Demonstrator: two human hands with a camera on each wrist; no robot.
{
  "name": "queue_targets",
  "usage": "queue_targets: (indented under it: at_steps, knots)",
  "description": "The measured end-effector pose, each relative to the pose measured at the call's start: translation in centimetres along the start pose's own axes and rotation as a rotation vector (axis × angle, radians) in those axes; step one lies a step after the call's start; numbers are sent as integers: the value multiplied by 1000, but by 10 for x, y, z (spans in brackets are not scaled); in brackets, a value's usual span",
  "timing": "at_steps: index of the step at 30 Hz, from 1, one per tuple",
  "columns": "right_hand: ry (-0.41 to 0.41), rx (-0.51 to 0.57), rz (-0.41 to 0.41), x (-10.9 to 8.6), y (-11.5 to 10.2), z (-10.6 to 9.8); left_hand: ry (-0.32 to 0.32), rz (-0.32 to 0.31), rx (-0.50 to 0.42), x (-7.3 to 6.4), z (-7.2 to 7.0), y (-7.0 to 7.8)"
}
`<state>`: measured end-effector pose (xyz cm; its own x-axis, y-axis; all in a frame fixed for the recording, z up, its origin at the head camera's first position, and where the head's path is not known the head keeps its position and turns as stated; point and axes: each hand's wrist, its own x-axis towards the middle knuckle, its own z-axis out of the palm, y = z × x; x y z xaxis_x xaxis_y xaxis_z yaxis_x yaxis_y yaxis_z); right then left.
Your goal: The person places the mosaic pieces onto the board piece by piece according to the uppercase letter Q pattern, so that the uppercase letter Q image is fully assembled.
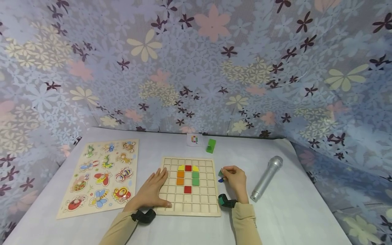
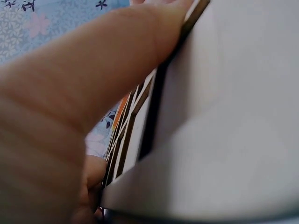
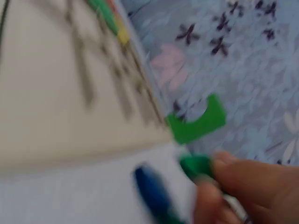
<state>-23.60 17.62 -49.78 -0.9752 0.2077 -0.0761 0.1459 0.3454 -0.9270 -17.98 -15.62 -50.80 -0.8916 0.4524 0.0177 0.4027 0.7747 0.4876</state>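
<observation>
A wooden grid board (image 1: 196, 207) lies in the middle of the table. Set in its cells are red squares (image 1: 188, 189), orange squares (image 1: 180, 174), green squares (image 1: 195, 175) and yellow pieces (image 1: 181, 167) with a curved edge. My left hand (image 1: 151, 190) rests spread along the board's left edge, its thumb (image 2: 135, 42) at the near corner. Off the board's right side, my right hand (image 1: 235, 178) pinches a small green piece (image 3: 195, 166) between thumb and fingertips. A blue piece (image 3: 152, 186), blurred in the right wrist view, is just below those fingertips.
Behind the board lie a small picture card (image 1: 194, 140) and a green piece with a curved cutout (image 1: 211, 146). A wooden insect puzzle (image 1: 92, 170) covers the table's left side. To the right of my right hand lies a silver microphone (image 1: 266, 178). Flowered cloth hangs behind.
</observation>
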Motion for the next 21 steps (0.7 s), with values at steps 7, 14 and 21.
queue_targets:
  at_steps: [7, 14, 21]
  knots:
    - [-540, 2, -37, -19, -22, 13, -2, -6, 5, 0, 0, 1]
    - [-663, -63, -90, -35, -31, 35, -8, -6, 3, -1, 0, 2]
    - [-572, -205, -173, -40, -36, 42, -7, -7, 1, 0, 0, 2]
